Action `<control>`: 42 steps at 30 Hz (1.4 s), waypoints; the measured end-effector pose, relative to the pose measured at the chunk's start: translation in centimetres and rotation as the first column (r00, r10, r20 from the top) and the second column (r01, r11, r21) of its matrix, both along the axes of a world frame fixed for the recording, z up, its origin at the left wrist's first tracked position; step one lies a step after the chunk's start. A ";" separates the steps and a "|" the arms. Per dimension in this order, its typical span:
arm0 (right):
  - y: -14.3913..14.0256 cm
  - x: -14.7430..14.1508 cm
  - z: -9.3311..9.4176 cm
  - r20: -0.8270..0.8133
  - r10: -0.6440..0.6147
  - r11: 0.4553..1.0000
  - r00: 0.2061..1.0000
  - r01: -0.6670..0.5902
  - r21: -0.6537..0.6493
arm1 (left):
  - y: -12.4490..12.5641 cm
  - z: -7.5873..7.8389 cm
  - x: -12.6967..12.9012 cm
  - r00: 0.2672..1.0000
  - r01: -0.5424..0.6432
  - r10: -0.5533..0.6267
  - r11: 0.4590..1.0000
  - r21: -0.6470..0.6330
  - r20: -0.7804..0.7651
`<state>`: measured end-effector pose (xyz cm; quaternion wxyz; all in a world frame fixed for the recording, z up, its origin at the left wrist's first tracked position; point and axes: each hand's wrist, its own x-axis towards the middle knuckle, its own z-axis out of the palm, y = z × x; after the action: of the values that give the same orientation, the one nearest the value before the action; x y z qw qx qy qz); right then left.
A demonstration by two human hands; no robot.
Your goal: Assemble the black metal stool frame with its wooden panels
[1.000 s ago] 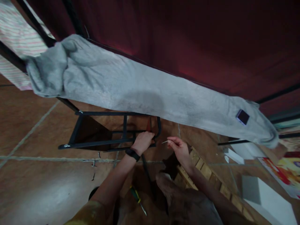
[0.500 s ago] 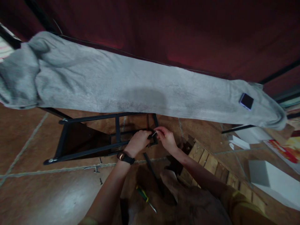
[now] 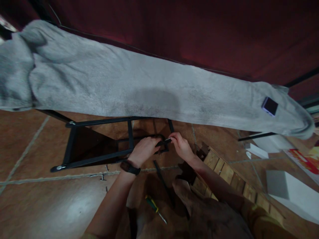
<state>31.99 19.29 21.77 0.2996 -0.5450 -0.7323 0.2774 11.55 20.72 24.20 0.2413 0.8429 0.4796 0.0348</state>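
Note:
My left hand (image 3: 146,150), wearing a dark watch, is closed around a short dark metal bar (image 3: 162,143) at the right end of the black metal frame (image 3: 97,123). Facing it, my right hand (image 3: 183,146) pinches a thin shiny piece, probably a bolt (image 3: 168,139), against the end of that bar. The fingertips partly hide both pieces. The frame lies on the tiled floor, its far side under the edge of the grey cover. Near my left forearm, several loose bolts (image 3: 102,176) lie on the tiles.
A green and yellow screwdriver (image 3: 155,208) lies below my hands, near a dark bar (image 3: 163,182). A grey cloth-covered bench (image 3: 154,83) spans the view, with a phone (image 3: 269,106) on it. At right are a wooden slatted piece (image 3: 230,179) and a white box (image 3: 294,194).
My right hand has shifted slightly right, and the dark bar between my hands now shows more level. The view has moved a little; the screwdriver lies where it was.

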 end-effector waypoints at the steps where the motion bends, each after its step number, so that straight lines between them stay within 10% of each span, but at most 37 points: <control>1: 0.0 0.1 0.0 0.002 -0.023 1.000 1.000 0.023 0.002 | -0.1 0.0 0.1 1.000 0.008 -0.008 1.000 0.007 0.006; 14: 0.0 -1.1 2.0 0.196 0.105 0.956 0.975 -0.153 0.252 | 0.0 -1.3 0.0 1.000 0.011 -0.011 0.997 0.078 0.000; 42: -0.1 -1.5 3.5 0.469 0.148 0.927 0.870 -0.288 0.242 | -0.5 -0.9 -0.2 0.999 -0.036 0.036 0.993 0.111 0.008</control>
<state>30.44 19.14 25.24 0.1716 -0.4536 -0.8723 0.0625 11.39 20.25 23.35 0.1949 0.8462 0.4913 0.0685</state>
